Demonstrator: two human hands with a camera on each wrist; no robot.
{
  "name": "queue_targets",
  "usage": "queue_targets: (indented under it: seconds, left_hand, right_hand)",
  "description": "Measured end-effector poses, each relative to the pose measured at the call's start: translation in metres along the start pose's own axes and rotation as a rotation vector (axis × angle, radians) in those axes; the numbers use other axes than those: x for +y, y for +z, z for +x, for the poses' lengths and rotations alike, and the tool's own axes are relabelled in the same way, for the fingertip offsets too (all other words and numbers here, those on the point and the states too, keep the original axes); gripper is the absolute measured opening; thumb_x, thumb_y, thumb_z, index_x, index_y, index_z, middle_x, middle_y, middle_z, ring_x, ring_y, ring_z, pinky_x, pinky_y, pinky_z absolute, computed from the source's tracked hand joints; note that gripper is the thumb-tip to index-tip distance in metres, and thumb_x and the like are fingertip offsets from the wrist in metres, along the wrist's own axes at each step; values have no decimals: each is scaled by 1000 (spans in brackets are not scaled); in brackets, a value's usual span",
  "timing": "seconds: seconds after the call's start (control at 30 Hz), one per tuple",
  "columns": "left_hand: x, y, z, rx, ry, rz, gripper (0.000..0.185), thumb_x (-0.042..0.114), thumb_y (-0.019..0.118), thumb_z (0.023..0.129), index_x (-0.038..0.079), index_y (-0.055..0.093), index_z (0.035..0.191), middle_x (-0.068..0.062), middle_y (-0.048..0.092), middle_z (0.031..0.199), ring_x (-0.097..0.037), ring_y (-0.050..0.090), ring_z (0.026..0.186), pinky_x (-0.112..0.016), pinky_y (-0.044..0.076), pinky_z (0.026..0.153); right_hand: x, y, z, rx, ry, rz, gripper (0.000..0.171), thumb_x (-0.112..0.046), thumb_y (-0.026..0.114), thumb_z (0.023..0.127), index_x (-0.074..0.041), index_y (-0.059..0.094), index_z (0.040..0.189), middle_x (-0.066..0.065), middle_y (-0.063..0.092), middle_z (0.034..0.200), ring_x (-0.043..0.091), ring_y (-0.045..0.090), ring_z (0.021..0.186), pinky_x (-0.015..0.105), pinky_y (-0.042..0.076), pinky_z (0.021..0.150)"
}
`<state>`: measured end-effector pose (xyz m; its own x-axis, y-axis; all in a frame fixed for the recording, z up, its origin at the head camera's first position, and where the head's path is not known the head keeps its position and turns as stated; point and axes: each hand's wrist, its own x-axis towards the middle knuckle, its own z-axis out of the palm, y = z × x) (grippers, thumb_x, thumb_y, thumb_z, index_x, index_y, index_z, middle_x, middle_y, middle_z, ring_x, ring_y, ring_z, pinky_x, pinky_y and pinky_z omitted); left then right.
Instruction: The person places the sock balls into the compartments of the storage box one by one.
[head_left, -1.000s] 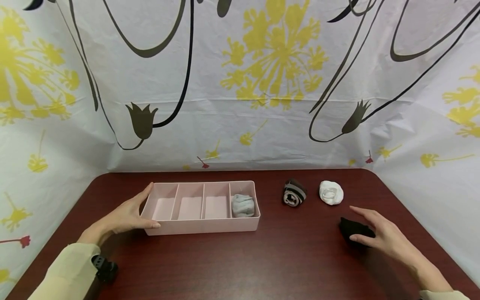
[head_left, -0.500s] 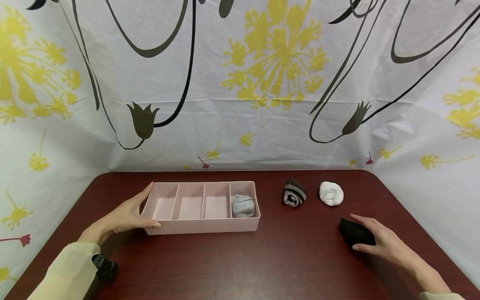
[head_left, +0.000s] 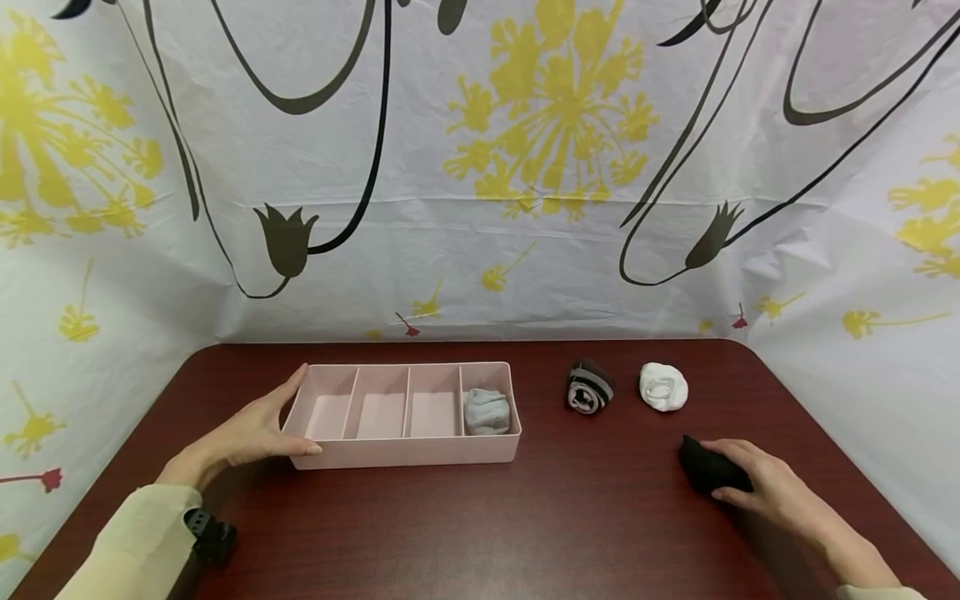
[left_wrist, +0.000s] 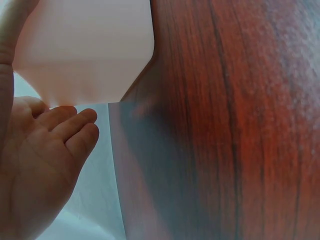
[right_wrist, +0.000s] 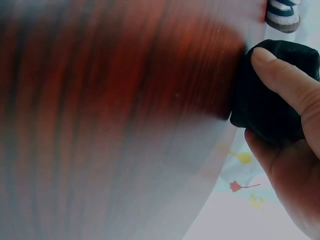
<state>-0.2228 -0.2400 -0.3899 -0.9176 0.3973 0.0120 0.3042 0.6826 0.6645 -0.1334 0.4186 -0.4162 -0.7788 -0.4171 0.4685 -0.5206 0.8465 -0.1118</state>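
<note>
A pink divided tray (head_left: 405, 454) stands on the dark red table, with a rolled grey sock (head_left: 486, 412) in its rightmost compartment. My left hand (head_left: 255, 429) rests with straight fingers against the tray's left end (left_wrist: 85, 50). On the right, my right hand (head_left: 757, 483) grips a rolled black sock (head_left: 705, 468) lying on the table; the thumb (right_wrist: 282, 75) presses on the black sock (right_wrist: 272, 100) in the right wrist view. A brown striped sock roll (head_left: 589, 387) and a white sock roll (head_left: 663, 387) lie behind it.
The table (head_left: 525, 525) is backed and flanked by a white cloth printed with yellow flowers (head_left: 547, 108). The tray's three left compartments hold nothing. A dark strap device (head_left: 210, 537) sits at my left cuff.
My right hand has come down onto the black sock and its fingers have curled round it. The left hand and the tray have not moved.
</note>
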Motion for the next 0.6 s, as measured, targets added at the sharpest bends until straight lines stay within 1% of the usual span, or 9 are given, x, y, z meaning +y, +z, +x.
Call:
queue_targets:
  seconds: [0.07,0.2,0.4,0.5,0.6]
  left_hand:
    - [0,0,0,-3,-4,-3,121,37,82,67,5,2,152,-28,14,153,-44,24,134,-62,27,101]
    - [-1,0,0,-7,-10,-7,121,37,82,68,6,1,152,-27,13,153,-43,24,134,-63,27,100]
    - [-1,0,0,-8,-14,-12,121,37,82,68,7,0,152,-27,13,153,-43,24,133,-63,27,100]
    - [0,0,0,-8,-17,-13,121,37,82,68,8,0,152,-26,13,153,-42,24,133,-63,28,100]
    - [0,0,0,-8,-20,-14,121,37,82,68,8,0,152,-26,13,153,-42,24,133,-63,28,100]
  right_hand:
    - [0,0,0,25,-8,-21,63,-5,88,49,-6,64,107,5,63,100,-12,46,101,2,30,82]
    - [-3,-1,0,46,12,-38,59,-3,87,49,-10,66,104,2,64,98,-13,47,97,2,32,79]
    - [-4,-4,0,77,18,-48,56,3,84,49,-10,68,101,3,66,96,-19,44,100,3,35,76]
    - [-5,-4,1,98,19,-59,57,7,82,47,-10,69,100,3,66,95,-22,41,101,4,36,74]
    - [-7,-4,2,115,30,-46,59,10,81,46,-9,69,100,4,66,96,-24,38,103,3,36,75]
